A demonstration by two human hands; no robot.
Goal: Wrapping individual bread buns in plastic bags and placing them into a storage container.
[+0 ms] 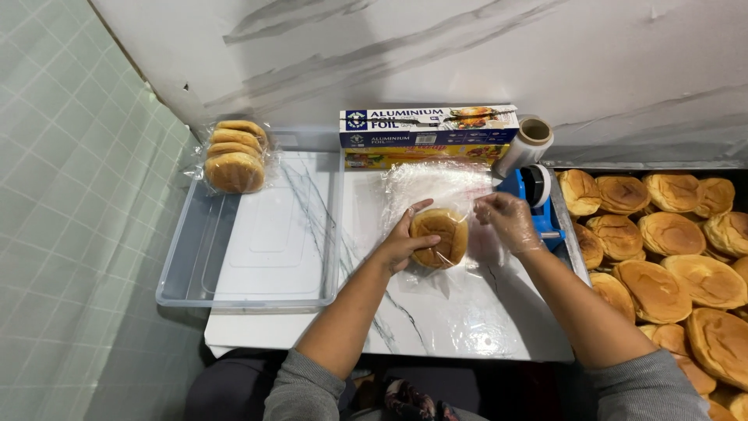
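A round golden bun (440, 236) lies on a sheet of clear cling film (436, 191) spread over the marbled white board (436, 320). My left hand (403, 242) presses against the bun's left side, fingers curled over its edge. My right hand (508, 221), in a thin clear glove, pinches the film just right of the bun and holds it up. The film wraps partly over the bun.
A clear plastic tray (195, 265) at left holds several wrapped buns (234, 156) in its far corner. Foil and film boxes (428, 129) stand at the back, beside a film roll (528, 142) and a blue tape dispenser (534, 191). A bin of bare buns (670, 249) fills the right.
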